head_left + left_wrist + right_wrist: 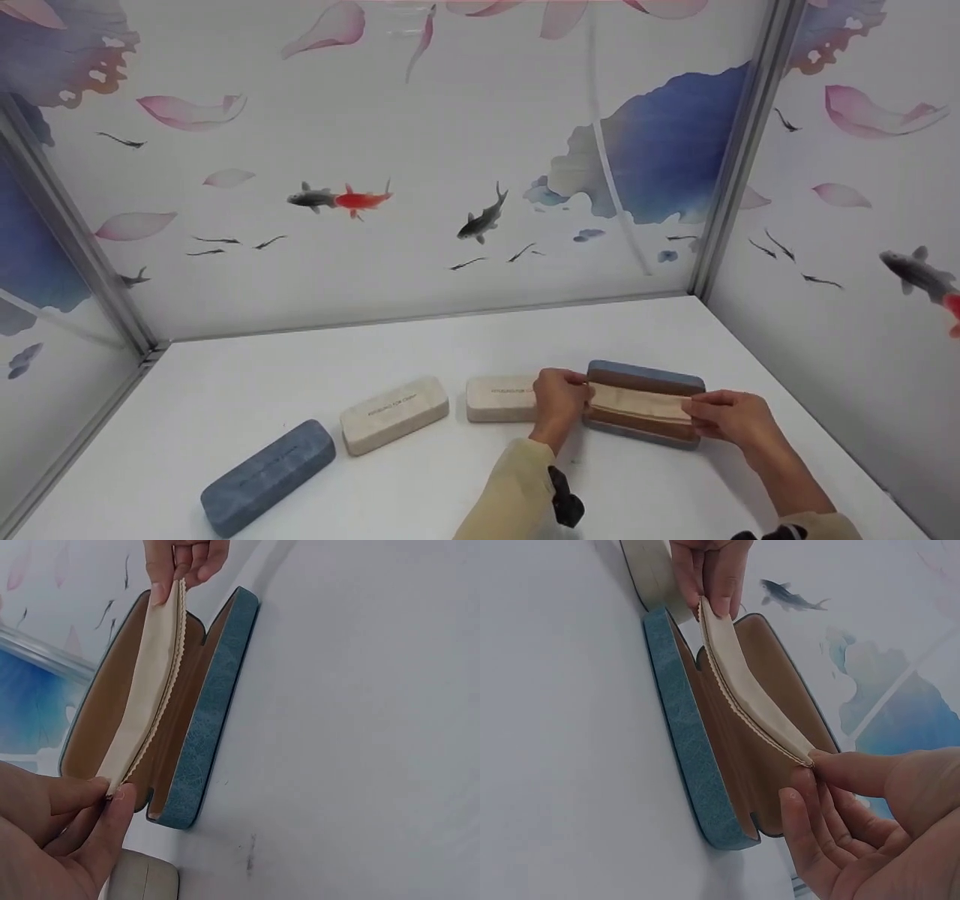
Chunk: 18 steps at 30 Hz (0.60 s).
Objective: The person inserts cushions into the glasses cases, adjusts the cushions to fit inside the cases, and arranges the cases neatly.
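A blue glasses case (645, 438) with a brown lining stands open at the right of the table. Over its inside stretches a folded cream cleaning cloth (637, 403) with a zigzag-cut edge, which shows in the left wrist view as a long strip (146, 682). My left hand (559, 405) pinches the cloth's left end between thumb and fingers. At the other end, my right hand (735, 421) pinches it the same way. In the right wrist view the cloth (746, 690) sags slightly between both hands, above the case's hinge line.
Left of the open case lies a closed cream glasses case (499, 401), partly behind my left hand. Further left are a second cream case (395, 415) and a closed blue case (268, 478). Printed panels (420, 285) wall the white table (420, 495) at the back and sides.
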Tool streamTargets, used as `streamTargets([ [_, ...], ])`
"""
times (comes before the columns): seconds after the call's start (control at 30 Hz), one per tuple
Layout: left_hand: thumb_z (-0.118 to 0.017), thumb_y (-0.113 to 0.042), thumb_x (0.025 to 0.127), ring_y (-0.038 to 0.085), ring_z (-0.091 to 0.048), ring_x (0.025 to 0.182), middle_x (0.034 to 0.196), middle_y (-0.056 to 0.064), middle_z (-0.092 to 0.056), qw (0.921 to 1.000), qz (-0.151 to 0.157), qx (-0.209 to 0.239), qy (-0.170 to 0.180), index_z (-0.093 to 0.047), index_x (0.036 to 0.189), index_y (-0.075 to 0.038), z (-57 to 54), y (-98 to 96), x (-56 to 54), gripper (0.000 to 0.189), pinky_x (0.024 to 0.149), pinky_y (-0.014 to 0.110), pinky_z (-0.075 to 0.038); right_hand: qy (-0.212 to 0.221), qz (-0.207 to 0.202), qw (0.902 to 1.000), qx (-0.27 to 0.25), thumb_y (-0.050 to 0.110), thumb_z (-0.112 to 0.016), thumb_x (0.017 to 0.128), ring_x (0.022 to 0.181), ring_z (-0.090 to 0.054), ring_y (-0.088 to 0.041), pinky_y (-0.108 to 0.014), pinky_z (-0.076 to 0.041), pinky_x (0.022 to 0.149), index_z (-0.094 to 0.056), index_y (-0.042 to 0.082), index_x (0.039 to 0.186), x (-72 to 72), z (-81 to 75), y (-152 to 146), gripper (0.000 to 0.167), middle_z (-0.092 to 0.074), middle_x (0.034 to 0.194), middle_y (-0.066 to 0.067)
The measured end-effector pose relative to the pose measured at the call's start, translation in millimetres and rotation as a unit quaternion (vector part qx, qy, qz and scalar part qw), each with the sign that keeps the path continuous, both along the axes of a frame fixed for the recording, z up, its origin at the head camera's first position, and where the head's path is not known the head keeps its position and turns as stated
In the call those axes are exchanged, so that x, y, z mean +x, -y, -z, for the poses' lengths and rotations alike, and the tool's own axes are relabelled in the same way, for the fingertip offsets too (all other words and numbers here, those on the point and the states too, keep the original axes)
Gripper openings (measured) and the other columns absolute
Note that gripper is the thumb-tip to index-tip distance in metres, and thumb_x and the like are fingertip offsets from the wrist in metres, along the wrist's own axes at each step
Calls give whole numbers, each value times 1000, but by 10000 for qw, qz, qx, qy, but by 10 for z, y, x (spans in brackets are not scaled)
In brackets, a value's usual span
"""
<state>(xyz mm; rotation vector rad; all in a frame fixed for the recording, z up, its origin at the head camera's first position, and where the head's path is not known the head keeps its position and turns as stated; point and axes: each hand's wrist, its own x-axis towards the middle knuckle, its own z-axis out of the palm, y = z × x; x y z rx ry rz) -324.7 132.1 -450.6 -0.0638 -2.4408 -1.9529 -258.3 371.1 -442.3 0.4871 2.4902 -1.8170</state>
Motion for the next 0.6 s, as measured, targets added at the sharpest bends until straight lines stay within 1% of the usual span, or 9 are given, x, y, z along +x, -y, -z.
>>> streamTargets([
  [0.17, -71, 9, 83, 13, -67, 52, 70, 7, -72, 9998, -25, -162, -88, -76, 92, 5, 42, -25, -2, 12, 47, 19, -49, 105, 11, 9999, -6, 20, -74, 92, 75, -69, -9, -24, -60, 71, -62, -11, 119, 5, 35, -11, 43, -72, 84, 2],
  [0.33, -70, 11, 82, 13, -64, 52, 68, 9, -72, 9995, 1, -176, -254, -77, 91, 5, 50, -33, 0, 12, 47, 19, -47, 108, 47, 9999, -26, 21, -74, 92, 74, -68, -9, -23, -59, 69, -64, -10, 117, 10, 62, -16, 41, -72, 84, 3],
  [0.43, -71, 9, 82, 10, -61, 51, 68, 7, -71, 9990, -84, -343, -290, -77, 89, 4, 46, -33, 3, 11, 47, 19, -47, 106, 79, 9999, -8, 21, -74, 92, 73, -67, -8, -23, -59, 69, -65, -9, 116, 7, 74, -13, 40, -71, 83, 4],
  [0.53, -72, 7, 83, 9, -60, 52, 69, 6, -71, 9974, -172, -586, -395, -77, 87, 2, 49, -32, 8, 9, 47, 19, -48, 136, 112, 9998, 24, 21, -73, 92, 72, -66, -8, -22, -59, 68, -66, -7, 116, 7, 90, -5, 37, -70, 81, 3],
  [0.6, -72, 8, 82, 9, -60, 52, 71, 5, -72, 9965, -195, -658, -480, -78, 85, 2, 48, -31, 13, 8, 47, 20, -48, 150, 108, 9998, 34, 20, -73, 92, 72, -66, -8, -22, -58, 67, -67, -7, 115, 5, 100, 1, 36, -70, 80, 3],
])
